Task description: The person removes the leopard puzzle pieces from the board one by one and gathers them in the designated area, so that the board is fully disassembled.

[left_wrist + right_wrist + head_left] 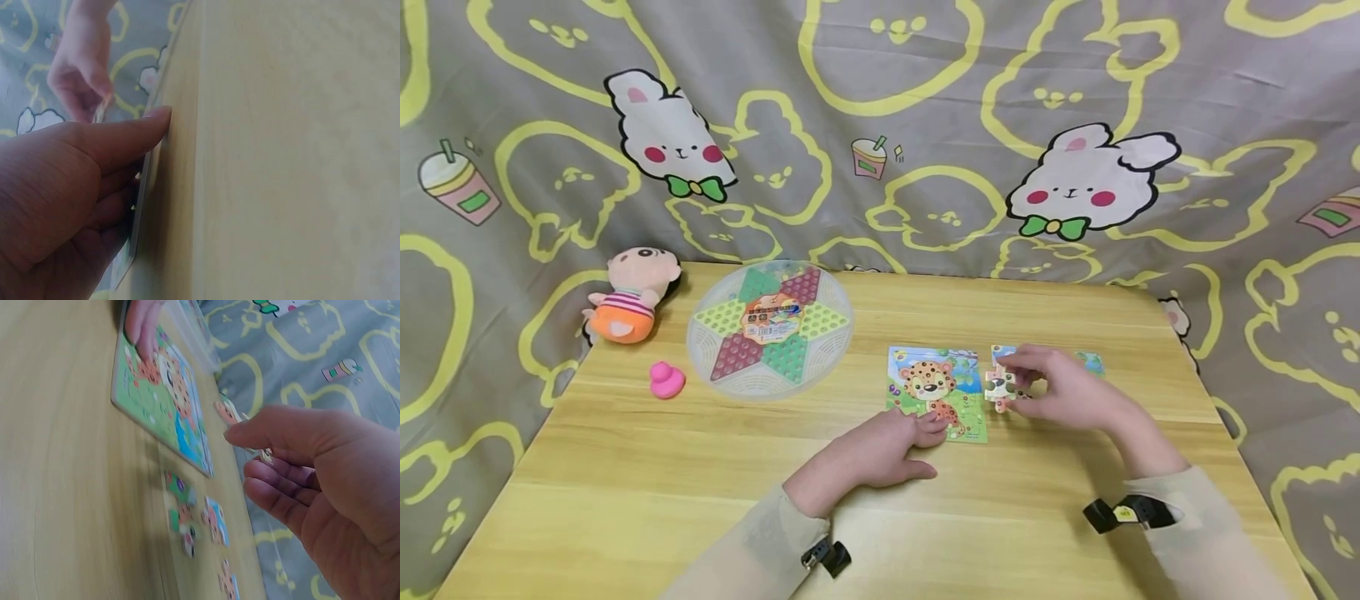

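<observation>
A square puzzle board (972, 422) with a spotted leopard cub picture lies flat on the table. My left hand (887, 447) rests on its lower left part, the fingers laid on the picture and the thumb spread toward the table. Just right of the board, my right hand (1067, 390) pinches a puzzle piece (999, 385) between thumb and fingers, above the table. In the right wrist view this piece (229, 412) sticks out past the thumb tip. Loose puzzle pieces (215, 520) lie on the table under and beyond the right hand, partly hidden by it in the head view.
A round Chinese checkers board (730, 329) lies left of the puzzle. Farther left are a pink rubber toy (666, 381) and a plush doll (634, 292) in orange shorts. A patterned curtain (925, 125) hangs around the wooden table (647, 483).
</observation>
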Available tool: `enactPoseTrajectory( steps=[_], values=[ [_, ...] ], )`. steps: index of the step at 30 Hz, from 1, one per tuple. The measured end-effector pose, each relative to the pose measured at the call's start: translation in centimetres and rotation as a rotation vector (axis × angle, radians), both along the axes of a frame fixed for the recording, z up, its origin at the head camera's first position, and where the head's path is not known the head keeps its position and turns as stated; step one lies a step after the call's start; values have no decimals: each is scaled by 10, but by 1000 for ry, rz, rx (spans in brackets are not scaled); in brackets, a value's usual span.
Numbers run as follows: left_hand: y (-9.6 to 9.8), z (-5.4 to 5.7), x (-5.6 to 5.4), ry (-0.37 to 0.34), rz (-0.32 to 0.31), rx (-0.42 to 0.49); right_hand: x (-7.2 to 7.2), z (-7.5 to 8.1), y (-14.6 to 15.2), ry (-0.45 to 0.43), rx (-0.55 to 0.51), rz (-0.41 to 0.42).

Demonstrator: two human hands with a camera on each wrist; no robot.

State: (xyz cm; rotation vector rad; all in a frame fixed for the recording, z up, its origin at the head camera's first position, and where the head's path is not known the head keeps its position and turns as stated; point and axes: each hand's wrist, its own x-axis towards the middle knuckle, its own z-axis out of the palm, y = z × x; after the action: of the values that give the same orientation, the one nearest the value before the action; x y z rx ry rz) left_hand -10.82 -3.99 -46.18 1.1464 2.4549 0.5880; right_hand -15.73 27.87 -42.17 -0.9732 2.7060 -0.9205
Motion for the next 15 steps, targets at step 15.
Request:
enactPoseTrajectory(
  steps=[15],
  values=[
    [1, 1, 0, 0, 1, 10, 7, 1, 49, 61, -22, -18]
  ],
)
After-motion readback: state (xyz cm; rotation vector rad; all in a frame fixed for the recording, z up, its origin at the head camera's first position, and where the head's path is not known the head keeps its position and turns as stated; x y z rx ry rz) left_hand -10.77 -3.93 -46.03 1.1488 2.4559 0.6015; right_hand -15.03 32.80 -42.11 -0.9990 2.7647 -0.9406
